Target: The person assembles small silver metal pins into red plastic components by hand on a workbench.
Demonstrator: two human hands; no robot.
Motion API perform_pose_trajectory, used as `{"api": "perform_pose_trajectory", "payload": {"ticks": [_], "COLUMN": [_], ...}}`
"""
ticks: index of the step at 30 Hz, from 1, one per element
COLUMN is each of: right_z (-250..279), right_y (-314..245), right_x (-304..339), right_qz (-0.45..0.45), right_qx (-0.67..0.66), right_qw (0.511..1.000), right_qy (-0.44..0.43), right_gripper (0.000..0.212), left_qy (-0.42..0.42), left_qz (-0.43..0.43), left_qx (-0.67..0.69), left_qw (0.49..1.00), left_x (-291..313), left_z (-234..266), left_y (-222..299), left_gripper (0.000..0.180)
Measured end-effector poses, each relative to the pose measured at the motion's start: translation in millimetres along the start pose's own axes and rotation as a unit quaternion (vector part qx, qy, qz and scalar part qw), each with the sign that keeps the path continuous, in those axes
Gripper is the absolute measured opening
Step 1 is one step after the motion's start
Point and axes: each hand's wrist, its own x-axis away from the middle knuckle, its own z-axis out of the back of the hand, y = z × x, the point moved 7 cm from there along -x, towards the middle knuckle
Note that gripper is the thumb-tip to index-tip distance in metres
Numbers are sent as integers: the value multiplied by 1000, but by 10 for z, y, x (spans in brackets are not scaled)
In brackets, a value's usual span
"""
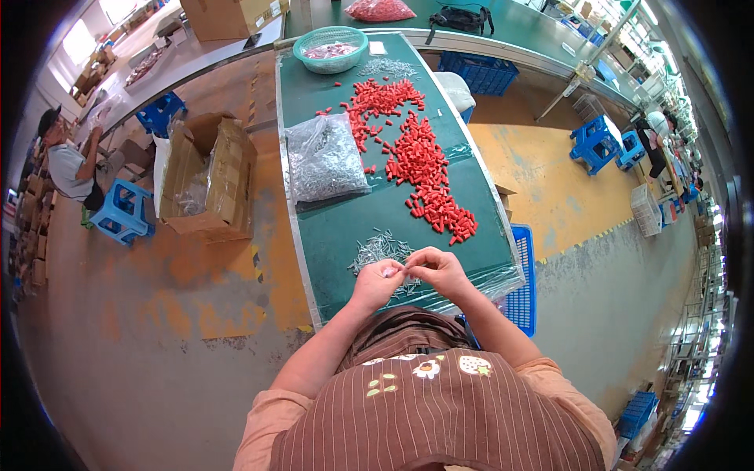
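Observation:
My left hand and my right hand meet fingertip to fingertip over the near end of the green table. Both are closed in a pinch. Something small and whitish-pink shows in my left hand, too small to name. What my right fingertips grip is hidden. Just beyond the hands lies a loose pile of grey metal screws, partly covered by them. Farther up, many red plastic wall plugs spread in a long heap. Left of them rests a clear bag full of grey screws.
At the table's far end stand a green mesh basket and a small screw pile. A blue crate is beside the near right edge. Left on the floor are an open carton and a blue stool, with a seated person nearby.

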Motion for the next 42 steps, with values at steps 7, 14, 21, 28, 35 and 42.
{"api": "perform_pose_trajectory", "payload": {"ticks": [7, 14, 21, 28, 35, 42], "right_z": [111, 95, 52, 116, 101, -3], "right_y": [-4, -161, -165, -99, -8, -70], "right_x": [26, 30, 30, 3, -4, -11], "right_qz": [-56, 27, -29, -15, -37, -52], "right_qx": [44, 168, 132, 88, -38, 11], "right_qw": [997, 985, 991, 995, 998, 998], "right_qy": [15, -4, -20, 39, 39, 22], "right_gripper": [12, 12, 10, 14, 14, 14], "left_qy": [8, -19, 5, 26, 29, 14], "left_qz": [4, 63, 7, 4, -3, 15], "left_qx": [-3, 98, 138, 139, 172, 131], "left_qw": [1000, 993, 990, 990, 985, 991], "left_x": [31, 33, -30, -16, -38, -21], "left_z": [50, 23, 57, 73, 82, 74], "left_y": [1, -51, -43, -2, -6, -23], "left_gripper": [13, 13, 9, 5, 6, 7]}}
